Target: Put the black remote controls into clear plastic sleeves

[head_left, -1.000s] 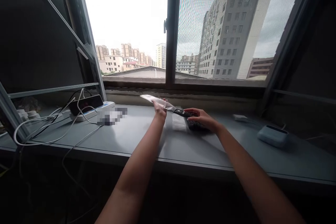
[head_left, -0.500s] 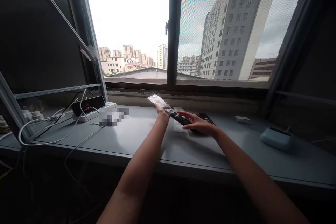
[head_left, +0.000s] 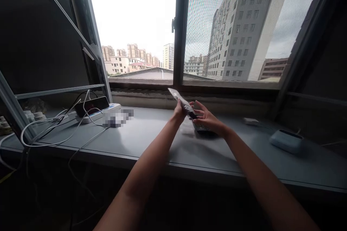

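Observation:
My left hand (head_left: 179,112) is closed around a clear plastic sleeve (head_left: 177,96) with a black remote control inside it. The sleeve is tilted above the desk, its upper end pointing to the window. Only the dark lower end of the remote control (head_left: 192,115) pokes out. At that end my right hand (head_left: 210,120) pinches it between thumb and fingers, the upper fingers spread. Beneath my right hand, a second black remote control (head_left: 202,127) lies on the desk. Beside it lies another clear plastic sleeve (head_left: 187,127), partly hidden by my left hand.
The grey desk (head_left: 151,130) runs below a window. On the left, a phone (head_left: 91,107) leans by a white power strip (head_left: 112,107) among tangled cables (head_left: 51,133). To the right are a small white box (head_left: 251,121) and a light-blue device (head_left: 286,141). Metal posts (head_left: 97,43) frame the desk.
The remote control has gone deeper into the plastic sleeve; its buttons are now mostly covered. My left hand has moved right and up, closer to my right hand, and the sleeve tilts more steeply.

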`<action>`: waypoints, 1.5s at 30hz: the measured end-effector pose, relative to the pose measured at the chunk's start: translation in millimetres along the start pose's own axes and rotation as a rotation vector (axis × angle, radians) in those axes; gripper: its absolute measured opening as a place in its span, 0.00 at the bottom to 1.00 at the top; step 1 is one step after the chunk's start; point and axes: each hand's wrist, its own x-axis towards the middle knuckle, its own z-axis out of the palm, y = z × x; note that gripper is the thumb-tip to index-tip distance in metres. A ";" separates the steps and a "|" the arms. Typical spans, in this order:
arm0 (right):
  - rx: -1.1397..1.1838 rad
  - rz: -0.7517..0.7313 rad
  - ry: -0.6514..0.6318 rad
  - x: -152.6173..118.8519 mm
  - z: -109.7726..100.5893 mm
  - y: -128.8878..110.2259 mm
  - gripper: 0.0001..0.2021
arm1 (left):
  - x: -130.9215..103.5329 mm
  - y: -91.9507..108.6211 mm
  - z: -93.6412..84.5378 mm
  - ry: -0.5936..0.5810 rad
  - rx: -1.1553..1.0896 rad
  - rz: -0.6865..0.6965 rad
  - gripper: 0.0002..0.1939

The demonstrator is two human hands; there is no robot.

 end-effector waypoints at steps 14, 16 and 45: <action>-0.086 -0.034 0.018 -7.1 8.8 -14.1 0.33 | -1.2 9.4 -8.5 0.133 -0.167 0.114 0.30; -0.101 -0.022 -0.024 -7.4 9.7 -12.5 0.33 | -0.9 10.0 -11.1 0.168 -0.207 0.150 0.29; -0.240 -0.093 -0.013 -5.5 13.1 -4.2 0.37 | -6.6 7.9 -5.9 0.196 -0.055 0.100 0.31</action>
